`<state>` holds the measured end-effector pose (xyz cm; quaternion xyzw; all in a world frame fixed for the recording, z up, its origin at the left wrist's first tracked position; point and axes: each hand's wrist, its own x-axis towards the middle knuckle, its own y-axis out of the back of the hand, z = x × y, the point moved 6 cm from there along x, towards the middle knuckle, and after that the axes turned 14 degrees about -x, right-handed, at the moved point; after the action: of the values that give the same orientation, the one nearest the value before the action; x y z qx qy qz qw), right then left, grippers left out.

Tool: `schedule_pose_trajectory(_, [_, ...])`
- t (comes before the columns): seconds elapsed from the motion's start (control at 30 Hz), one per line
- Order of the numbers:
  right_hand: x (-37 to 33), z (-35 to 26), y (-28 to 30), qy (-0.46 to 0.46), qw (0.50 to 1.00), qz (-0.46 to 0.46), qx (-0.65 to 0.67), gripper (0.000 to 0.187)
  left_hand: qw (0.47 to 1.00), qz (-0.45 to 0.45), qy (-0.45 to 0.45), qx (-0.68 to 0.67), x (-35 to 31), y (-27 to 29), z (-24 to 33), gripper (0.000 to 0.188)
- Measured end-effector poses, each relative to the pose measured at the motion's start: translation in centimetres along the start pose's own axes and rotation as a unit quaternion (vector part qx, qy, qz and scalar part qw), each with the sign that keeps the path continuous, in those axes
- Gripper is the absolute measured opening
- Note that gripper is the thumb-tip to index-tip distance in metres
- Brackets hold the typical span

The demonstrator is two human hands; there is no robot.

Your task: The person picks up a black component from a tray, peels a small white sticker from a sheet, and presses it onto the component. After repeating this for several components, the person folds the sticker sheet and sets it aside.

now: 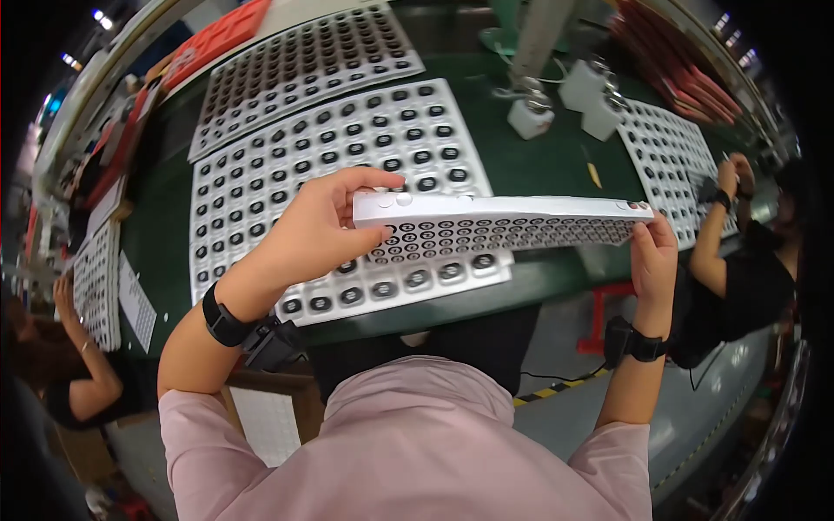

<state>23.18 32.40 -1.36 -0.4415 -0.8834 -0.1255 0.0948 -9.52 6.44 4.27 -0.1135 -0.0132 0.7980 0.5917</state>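
Note:
Between my two hands is a white ring-patterned panel [512, 208], tilted so that its long white edge faces up and rows of black rings show on its near side. Whether it is one tray or several sheets together, I cannot tell. My left hand [308, 227] grips its left end, thumb on the near face and index finger stretched over the top. At the right end, my right hand [653, 260] pinches the corner with its thumb in front. Below and behind the panel lies a white tray [261, 191] holding rows of black round parts, partly hidden by it.
Another filled tray [304, 65] lies farther back on the green table [539, 165]. White bottles [530, 117] stand by a post. At right, a person's hands [734, 178] are over a tray [665, 156]; at left, another person's hand [65, 295] is near a tray. A red stool [599, 317] stands below.

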Motion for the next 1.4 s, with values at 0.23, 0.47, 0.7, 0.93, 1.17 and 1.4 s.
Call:
schedule_pose_trajectory(0.23, [-1.3, -0.7, 6.9, 0.000, 0.988, 0.072, -0.137, 0.025, 0.954, -0.076, -0.063, 0.282, 5.9, -7.3, 1.0, 0.027])
schedule_pose_trajectory(0.47, [-3.4, -0.9, 9.6, -0.034, 0.818, 0.092, -0.567, 0.038, 0.829, -0.107, -0.250, 0.489, 11.1, -12.4, -1.5, 0.020])
schedule_pose_trajectory(0.7, [-4.4, -1.6, 1.5, 0.064, 0.780, 0.065, -0.619, 0.051, 0.810, -0.177, -0.200, 0.523, 13.6, -13.6, -6.1, 0.022])
schedule_pose_trajectory(0.93, [-1.7, -1.1, -6.8, 0.068, 0.830, -0.071, -0.549, 0.043, 0.813, -0.184, -0.145, 0.532, 14.1, -13.7, -7.1, 0.025])
schedule_pose_trajectory(1.17, [0.2, 0.8, -7.3, 0.024, 0.860, -0.120, -0.495, 0.024, 0.846, -0.190, -0.063, 0.495, 15.1, -13.3, -7.4, 0.026])
schedule_pose_trajectory(1.4, [2.5, 0.8, -7.2, -0.053, 0.863, -0.173, -0.472, 0.018, 0.883, -0.216, -0.051, 0.414, 17.0, -12.5, -7.1, 0.023])
